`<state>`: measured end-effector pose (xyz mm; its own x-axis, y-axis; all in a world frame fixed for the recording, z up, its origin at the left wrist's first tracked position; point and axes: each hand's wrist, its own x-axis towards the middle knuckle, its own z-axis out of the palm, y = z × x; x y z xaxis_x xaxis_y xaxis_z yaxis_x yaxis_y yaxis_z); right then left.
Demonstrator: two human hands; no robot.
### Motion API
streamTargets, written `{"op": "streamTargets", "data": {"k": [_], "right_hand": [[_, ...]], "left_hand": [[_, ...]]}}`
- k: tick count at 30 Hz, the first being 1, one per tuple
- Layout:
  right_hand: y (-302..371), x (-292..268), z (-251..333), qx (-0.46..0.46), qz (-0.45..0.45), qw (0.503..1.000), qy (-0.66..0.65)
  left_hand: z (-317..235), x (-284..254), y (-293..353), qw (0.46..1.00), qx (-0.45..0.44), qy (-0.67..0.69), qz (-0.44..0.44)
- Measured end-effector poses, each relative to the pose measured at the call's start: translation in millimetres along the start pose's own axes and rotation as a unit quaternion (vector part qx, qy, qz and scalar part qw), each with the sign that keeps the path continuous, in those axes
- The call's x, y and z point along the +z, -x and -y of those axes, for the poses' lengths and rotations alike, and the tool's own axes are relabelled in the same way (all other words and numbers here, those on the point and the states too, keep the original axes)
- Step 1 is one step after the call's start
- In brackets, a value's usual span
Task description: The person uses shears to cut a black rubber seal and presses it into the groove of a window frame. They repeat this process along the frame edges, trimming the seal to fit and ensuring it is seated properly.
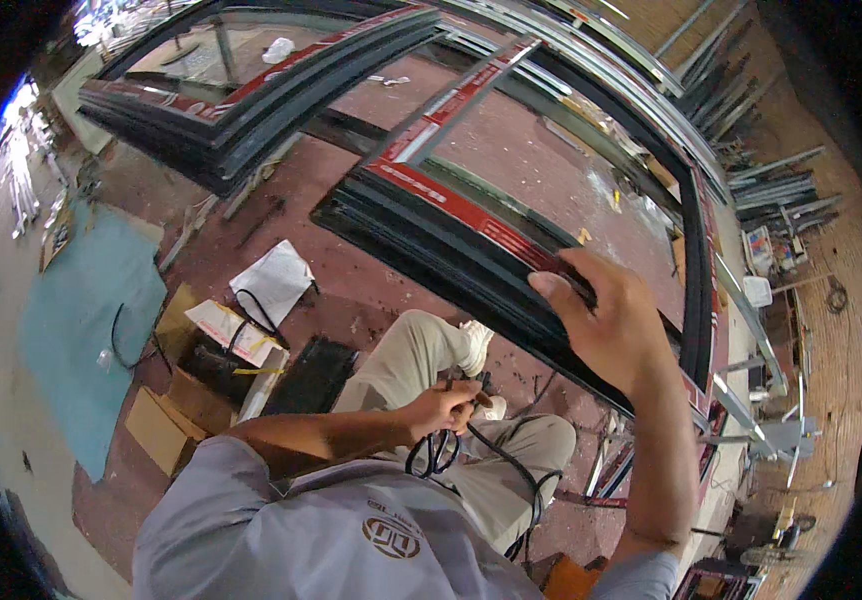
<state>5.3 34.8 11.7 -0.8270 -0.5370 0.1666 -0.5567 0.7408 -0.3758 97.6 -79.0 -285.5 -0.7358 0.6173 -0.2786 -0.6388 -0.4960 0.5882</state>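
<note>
A large black window frame [431, 235] with red protective tape along its faces stretches across the view in front of me. My right hand [606, 315] is over its near bar, thumb and curled fingers gripping the edge; what lies under the fingers is partly hidden. Low over my lap, my left hand [443, 408] is closed around a thin black rubber strip [511, 462]. Loops of this strip hang below the hand and trail across my right thigh. A second black frame section [216, 150], also taped in red, juts out at the upper left.
An open cardboard box [166, 425] stands on the reddish floor to my left, beside white papers [271, 285] and a dark flat piece [311, 375]. Farther left lies a blue-green sheet [91, 310]. Metal profiles [781, 200] are stacked along the right.
</note>
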Motion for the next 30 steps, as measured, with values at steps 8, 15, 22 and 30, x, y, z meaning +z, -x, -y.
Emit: {"op": "streamTargets", "data": {"k": [8,15,22,30], "right_hand": [[9.8,-15.2,-22.0,0.027,0.050,0.998,-0.015],[15.3,-17.6,-20.4,0.032,0.044,0.998,-0.032],[27.5,-18.1,-31.9,0.014,0.006,1.000,-0.001],[41.7,-19.2,-48.0,-0.001,-0.026,1.000,0.012]], "left_hand": [[-5.2,4.7,4.0,0.999,0.010,-0.025,0.019],[3.0,0.3,-8.4,0.998,0.010,-0.031,0.053],[-3.7,19.2,-5.8,0.997,0.029,-0.062,0.025],[-1.5,16.8,-10.5,0.996,0.018,-0.049,0.065]]}}
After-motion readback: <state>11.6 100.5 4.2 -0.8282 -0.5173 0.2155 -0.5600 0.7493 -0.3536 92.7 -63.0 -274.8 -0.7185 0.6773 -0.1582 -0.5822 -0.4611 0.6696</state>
